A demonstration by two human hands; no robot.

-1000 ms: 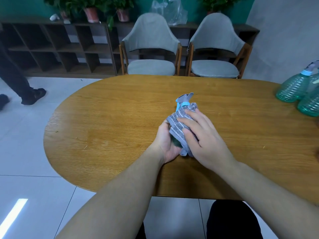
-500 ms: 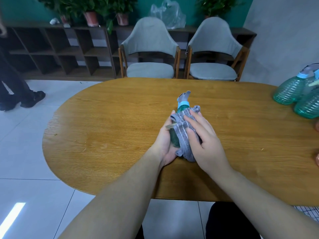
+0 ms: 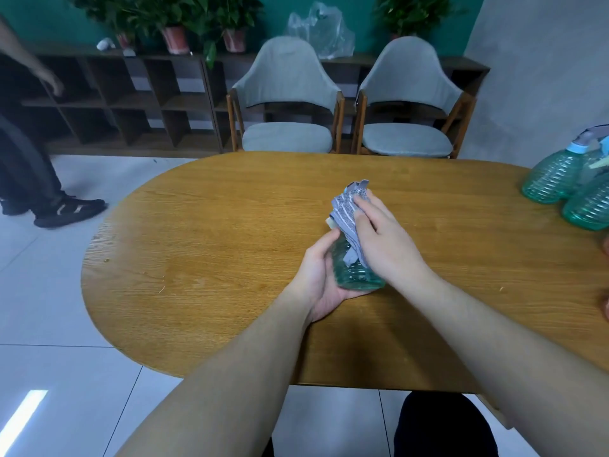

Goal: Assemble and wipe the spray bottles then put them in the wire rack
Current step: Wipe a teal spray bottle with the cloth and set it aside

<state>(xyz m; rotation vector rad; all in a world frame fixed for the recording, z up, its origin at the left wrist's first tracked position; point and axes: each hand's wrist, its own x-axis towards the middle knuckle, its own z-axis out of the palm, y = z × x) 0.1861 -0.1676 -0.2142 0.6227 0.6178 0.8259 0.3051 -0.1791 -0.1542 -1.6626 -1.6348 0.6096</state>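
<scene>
In the head view, the left hand [image 3: 321, 275] holds the lower body of a green spray bottle [image 3: 357, 275] from the side, with fingers curled around it, above the middle of the wooden table [image 3: 214, 242]. The right hand [image 3: 385, 239] presses a grey cloth [image 3: 347, 216] against the upper part of the bottle, and its fingers close on the cloth.

The bottle looks like thin ribbed plastic, so it is probably light and a little springy, and smooth where it is not ribbed. I think the ribbed body is the safest place to grip.

The cloth hides the trigger head almost fully. Two more bottles [image 3: 553, 179] stand at the right edge, partly cut off. The wire rack is not visible.
</scene>
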